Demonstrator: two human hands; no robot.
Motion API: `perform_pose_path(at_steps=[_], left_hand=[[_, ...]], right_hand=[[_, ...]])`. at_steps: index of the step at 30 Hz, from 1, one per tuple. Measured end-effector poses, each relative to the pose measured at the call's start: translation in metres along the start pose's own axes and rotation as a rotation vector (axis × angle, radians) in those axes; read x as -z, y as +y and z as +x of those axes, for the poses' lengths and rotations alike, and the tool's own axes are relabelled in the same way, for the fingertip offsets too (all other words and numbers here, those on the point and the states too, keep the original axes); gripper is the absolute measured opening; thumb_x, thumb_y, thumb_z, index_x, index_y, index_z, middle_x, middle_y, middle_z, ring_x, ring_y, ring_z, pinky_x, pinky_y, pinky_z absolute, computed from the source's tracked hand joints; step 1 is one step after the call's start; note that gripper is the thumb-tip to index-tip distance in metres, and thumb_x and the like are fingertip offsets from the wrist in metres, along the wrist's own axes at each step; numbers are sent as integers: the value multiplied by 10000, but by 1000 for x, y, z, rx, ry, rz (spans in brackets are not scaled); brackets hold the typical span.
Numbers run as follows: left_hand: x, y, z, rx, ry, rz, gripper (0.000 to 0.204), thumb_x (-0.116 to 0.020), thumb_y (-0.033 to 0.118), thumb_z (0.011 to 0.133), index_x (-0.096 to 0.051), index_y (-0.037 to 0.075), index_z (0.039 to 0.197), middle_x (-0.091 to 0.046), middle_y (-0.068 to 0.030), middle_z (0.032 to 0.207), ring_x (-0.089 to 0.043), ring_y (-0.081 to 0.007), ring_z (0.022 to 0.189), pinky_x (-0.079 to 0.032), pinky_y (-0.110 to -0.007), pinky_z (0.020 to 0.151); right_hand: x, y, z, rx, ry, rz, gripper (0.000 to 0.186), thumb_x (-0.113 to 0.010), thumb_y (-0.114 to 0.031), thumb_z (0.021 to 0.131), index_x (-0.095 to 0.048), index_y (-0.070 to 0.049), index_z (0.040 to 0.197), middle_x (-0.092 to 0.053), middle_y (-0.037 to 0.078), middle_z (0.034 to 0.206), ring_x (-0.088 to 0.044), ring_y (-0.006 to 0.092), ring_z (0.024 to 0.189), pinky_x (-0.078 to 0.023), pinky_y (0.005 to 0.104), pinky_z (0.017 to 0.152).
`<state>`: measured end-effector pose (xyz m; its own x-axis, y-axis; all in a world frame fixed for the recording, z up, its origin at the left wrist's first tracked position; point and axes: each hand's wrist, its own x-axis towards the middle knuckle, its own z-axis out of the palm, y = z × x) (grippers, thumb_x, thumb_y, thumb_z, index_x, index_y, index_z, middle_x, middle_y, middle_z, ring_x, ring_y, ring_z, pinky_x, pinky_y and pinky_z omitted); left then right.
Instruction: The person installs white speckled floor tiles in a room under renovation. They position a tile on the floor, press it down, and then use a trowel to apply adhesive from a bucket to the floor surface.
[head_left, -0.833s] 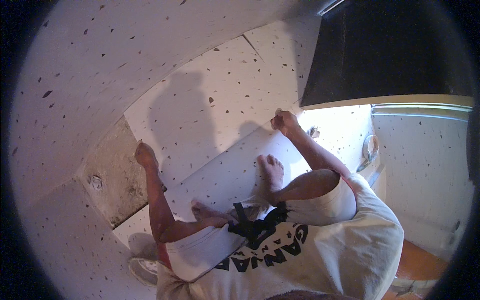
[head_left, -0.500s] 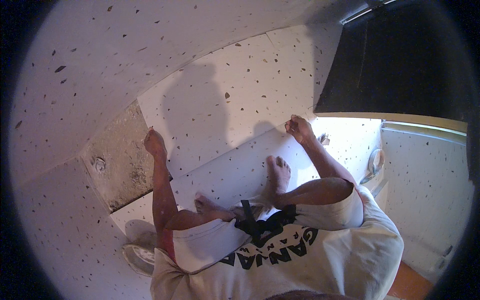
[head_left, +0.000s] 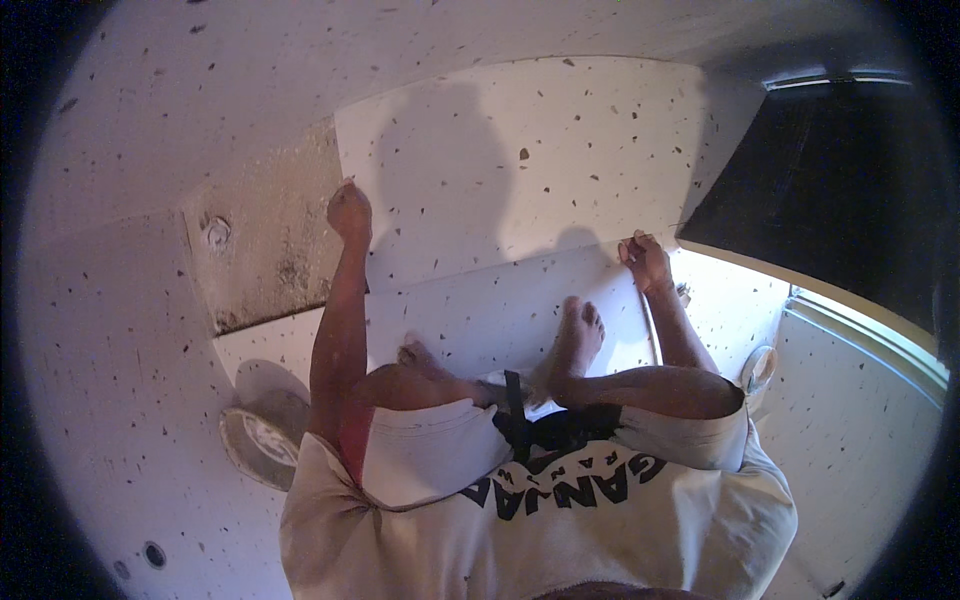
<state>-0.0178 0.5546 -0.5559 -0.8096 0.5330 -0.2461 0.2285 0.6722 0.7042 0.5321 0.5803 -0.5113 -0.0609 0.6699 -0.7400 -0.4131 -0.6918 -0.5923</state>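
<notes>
A large white speckled tile (head_left: 570, 140) lies in front of me, my head's shadow falling across it. My left hand (head_left: 350, 212) is closed at the tile's left edge, beside a bare patch of rough cement (head_left: 265, 240) with a round fitting (head_left: 217, 233) in it. The fingertips point away from me; what they hold, if anything, is hidden. My right hand (head_left: 645, 262) has its fingers curled together over the seam at the tile's near right. Anything in them is too small to name. My bare feet rest on the nearer speckled tile (head_left: 480, 310) between the hands.
A dark panel (head_left: 820, 190) with a pale lower edge stands at the right. A round shallow container (head_left: 262, 445) sits at my left, and a pale ring-shaped object (head_left: 758, 370) lies to my right. A dark round hole (head_left: 153, 555) shows at the lower left. Speckled surfaces surround me.
The view has shifted, so the scene sits differently in it. My left hand has moved farther up along the tile's left edge. The right hand stays near the seam, fingers still curled.
</notes>
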Motion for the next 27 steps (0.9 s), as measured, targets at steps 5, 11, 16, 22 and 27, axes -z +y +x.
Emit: perform_pose_path(at_steps=[5,11,16,22,27], left_hand=[[-7,34,-15,13,114,219,406,-519,367,849,-690,-2,851,-653,-223,815,-627,-369,773,-474,-415,724],[-12,23,-14,-86,191,194,423,-494,381,855,-694,8,845,-650,-231,831,-621,-398,773,-474,-445,724],[-11,31,-24,-80,219,206,423,-477,373,863,-690,8,874,-650,-229,843,-624,-391,786,-473,-456,728],[-9,37,-26,-47,208,287,426,-463,373,871,-687,12,910,-653,-225,850,-624,-396,805,-475,-454,736],[-12,28,-21,-53,195,330,416,-468,365,869,-690,15,904,-656,-217,849,-629,-386,800,-478,-444,734]], right_hand=[[18,2,14,25,-22,-133,166,-477,-173,924,-525,-53,820,-567,87,717,-547,195,628,-463,329,618],[10,0,14,31,97,-198,162,-502,-182,902,-534,-33,850,-568,99,728,-548,202,609,-472,333,592],[7,-5,10,11,108,-188,169,-529,-178,873,-534,-9,868,-569,112,733,-548,207,604,-477,332,579],[15,-3,17,16,82,-242,178,-539,-182,865,-544,-5,886,-574,95,722,-549,192,593,-467,318,556],[26,1,24,11,64,-238,153,-498,-171,891,-563,-35,868,-597,83,724,-562,164,597,-446,279,545]])
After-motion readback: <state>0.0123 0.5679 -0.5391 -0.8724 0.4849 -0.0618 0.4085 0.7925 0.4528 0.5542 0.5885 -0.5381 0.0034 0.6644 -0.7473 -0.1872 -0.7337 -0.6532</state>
